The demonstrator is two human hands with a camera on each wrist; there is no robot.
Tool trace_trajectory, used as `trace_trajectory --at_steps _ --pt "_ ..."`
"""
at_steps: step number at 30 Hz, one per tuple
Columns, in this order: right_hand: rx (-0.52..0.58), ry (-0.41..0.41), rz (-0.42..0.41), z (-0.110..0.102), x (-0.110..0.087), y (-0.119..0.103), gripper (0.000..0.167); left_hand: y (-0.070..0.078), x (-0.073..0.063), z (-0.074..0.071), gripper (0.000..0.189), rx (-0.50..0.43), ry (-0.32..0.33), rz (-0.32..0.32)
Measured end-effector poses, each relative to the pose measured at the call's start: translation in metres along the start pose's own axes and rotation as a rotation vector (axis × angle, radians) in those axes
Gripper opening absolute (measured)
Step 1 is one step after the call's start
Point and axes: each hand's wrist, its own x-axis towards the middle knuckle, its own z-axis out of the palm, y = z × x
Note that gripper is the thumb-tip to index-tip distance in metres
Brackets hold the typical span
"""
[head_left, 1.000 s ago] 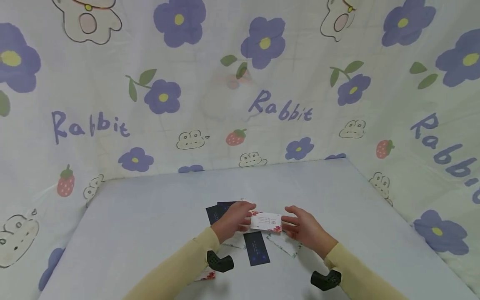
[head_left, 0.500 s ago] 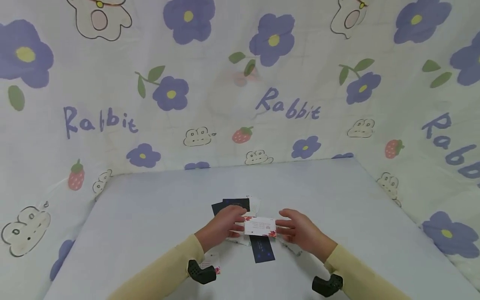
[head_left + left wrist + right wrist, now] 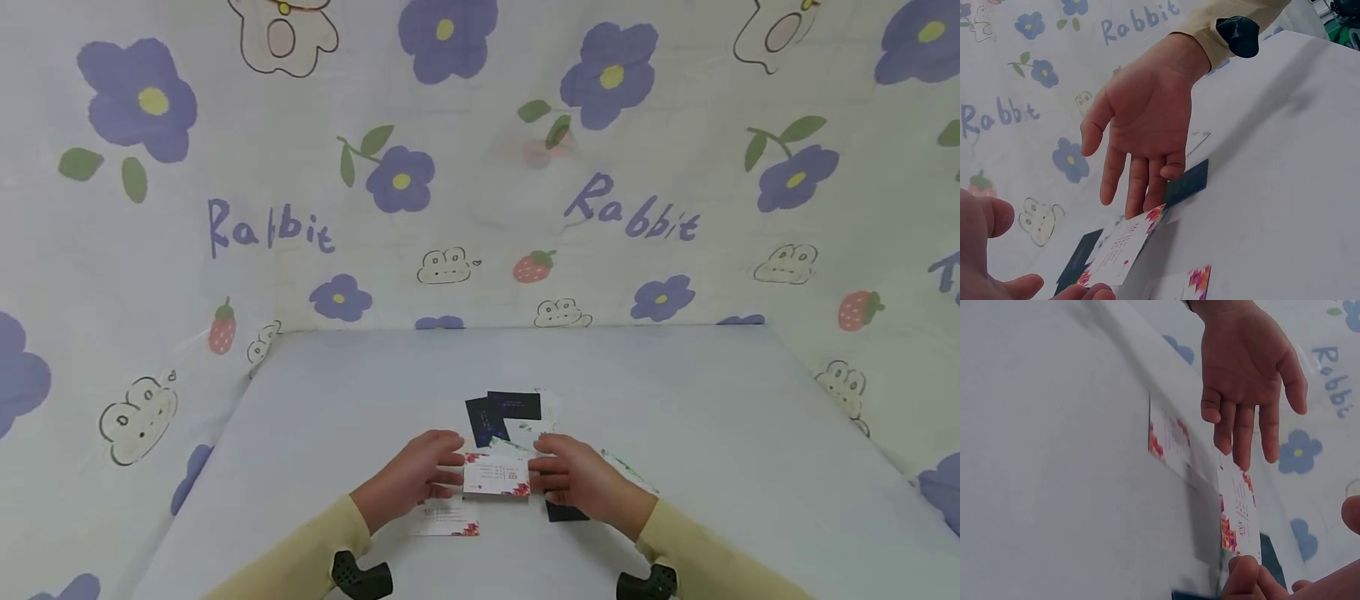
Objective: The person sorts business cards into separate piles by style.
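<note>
A white business card with red flowers (image 3: 496, 475) is held by its two short ends between the fingertips of both hands, raised over the table. My left hand (image 3: 412, 477) is at its left end and my right hand (image 3: 581, 479) at its right end, fingers nearly straight and thumbs apart from the card. In the left wrist view, the card (image 3: 1124, 250) tilts, and a shadow falls below it. Another red-flowered business card (image 3: 450, 521) lies on the table just nearer than the held one. A dark blue card (image 3: 566, 512) is partly hidden under the right hand.
Behind the hands, two dark blue cards (image 3: 517, 406) overlap beside white cards with green leaves (image 3: 525, 432). A leaf-edged white card (image 3: 626, 468) lies right of the right hand. A patterned curtain (image 3: 487, 183) closes off the white table's (image 3: 360, 375) back and sides.
Both hands have carried the flowered card left and toward me, from above the single dark card to near the loose flowered card. The head view has turned left.
</note>
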Motion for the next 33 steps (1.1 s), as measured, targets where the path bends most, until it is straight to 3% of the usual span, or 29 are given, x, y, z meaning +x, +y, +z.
trace_trajectory --at_steps 11,21,25,33 --pt "0.031 -0.038 -0.007 0.025 0.001 -0.002 0.063 -0.010 -0.018 -0.025 0.065 -0.051 0.030 -0.018" --pt "0.008 -0.130 0.000 0.045 -0.005 0.001 0.063 -0.027 -0.034 -0.041 0.063 -0.064 0.043 -0.081" --pt "-0.002 -0.175 -0.007 0.052 -0.008 0.004 0.063 -0.033 -0.039 -0.047 0.064 -0.062 0.045 -0.102" --pt "-0.052 -0.186 -0.004 0.064 -0.003 0.004 0.062 -0.045 -0.041 -0.057 0.063 -0.077 0.071 -0.130"
